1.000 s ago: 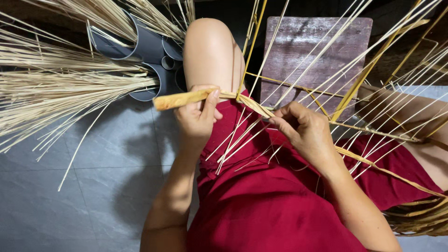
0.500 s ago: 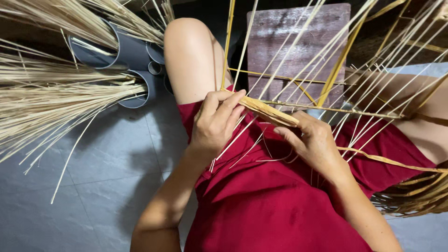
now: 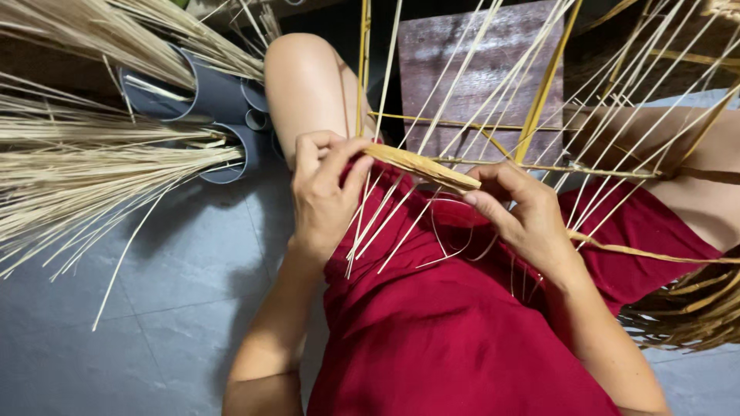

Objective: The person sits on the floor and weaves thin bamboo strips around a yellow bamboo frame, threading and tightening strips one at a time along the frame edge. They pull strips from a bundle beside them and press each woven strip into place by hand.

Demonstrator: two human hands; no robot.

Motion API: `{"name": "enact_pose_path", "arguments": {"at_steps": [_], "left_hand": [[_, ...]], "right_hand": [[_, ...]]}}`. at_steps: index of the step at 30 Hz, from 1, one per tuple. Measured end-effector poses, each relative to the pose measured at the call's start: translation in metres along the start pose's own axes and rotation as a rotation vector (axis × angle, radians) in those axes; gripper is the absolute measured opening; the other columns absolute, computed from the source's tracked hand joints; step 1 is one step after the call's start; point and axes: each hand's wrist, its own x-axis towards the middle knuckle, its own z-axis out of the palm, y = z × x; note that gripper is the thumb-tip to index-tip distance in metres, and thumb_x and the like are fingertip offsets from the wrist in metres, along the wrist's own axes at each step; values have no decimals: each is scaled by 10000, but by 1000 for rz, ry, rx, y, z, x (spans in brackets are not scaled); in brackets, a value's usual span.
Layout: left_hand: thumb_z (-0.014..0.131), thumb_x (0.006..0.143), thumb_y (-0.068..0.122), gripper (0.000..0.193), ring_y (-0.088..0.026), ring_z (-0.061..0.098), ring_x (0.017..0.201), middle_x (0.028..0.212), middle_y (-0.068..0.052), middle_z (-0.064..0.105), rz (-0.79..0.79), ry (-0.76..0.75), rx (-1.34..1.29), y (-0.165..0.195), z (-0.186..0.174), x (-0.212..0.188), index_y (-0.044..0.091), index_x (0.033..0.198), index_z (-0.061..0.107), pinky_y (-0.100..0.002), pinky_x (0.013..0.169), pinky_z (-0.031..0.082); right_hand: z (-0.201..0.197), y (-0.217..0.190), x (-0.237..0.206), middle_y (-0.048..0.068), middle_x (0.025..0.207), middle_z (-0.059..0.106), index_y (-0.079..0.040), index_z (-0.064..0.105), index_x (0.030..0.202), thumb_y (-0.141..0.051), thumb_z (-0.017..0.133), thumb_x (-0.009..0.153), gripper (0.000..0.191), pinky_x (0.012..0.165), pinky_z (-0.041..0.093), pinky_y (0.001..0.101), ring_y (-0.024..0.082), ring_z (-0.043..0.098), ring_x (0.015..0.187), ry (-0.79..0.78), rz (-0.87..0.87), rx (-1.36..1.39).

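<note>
Both hands have drawn closer together since the earlier frame, and the flat tan strip now spans the short gap between them. Left hand (image 3: 324,196) pinches one end of the bamboo strip (image 3: 422,167) between thumb and curled fingers; right hand (image 3: 523,219) closes thumb and forefinger on the other end. One strip is held — it lies above the red skirt (image 3: 455,339), over the lap, just below the bare knee (image 3: 304,85). Many thin pale splints (image 3: 462,85) fan upward past a dark wooden board (image 3: 482,69). Several grey pipes (image 3: 220,96) hold straw bundles (image 3: 85,177) on the grey floor (image 3: 154,308); their exact count is unclear.
</note>
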Motion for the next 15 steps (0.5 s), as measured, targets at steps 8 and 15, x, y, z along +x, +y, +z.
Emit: {"name": "enact_pose_path", "arguments": {"at_steps": [8, 15], "left_hand": [[656, 977, 63, 318, -38, 628, 840, 1029, 4, 679, -374, -5, -727, -34, -1, -4, 50, 1279, 558, -195, 740, 566], [717, 1008, 125, 107, -49, 556, 676, 860, 4, 685, -465, 28, -417, -34, 10, -3, 58, 1085, 686, -207, 602, 496]], "right_hand": [[-5, -20, 2, 57, 804, 728, -45, 742, 1071, -170, 756, 912, 203, 578, 513, 284, 108, 617, 613, -78, 195, -160], [-15, -27, -10, 52, 797, 745, -31, 756, 1040, -146, 752, 920, 166, 602, 522, 262, 77, 628, 670, -65, 168, -148]]}}
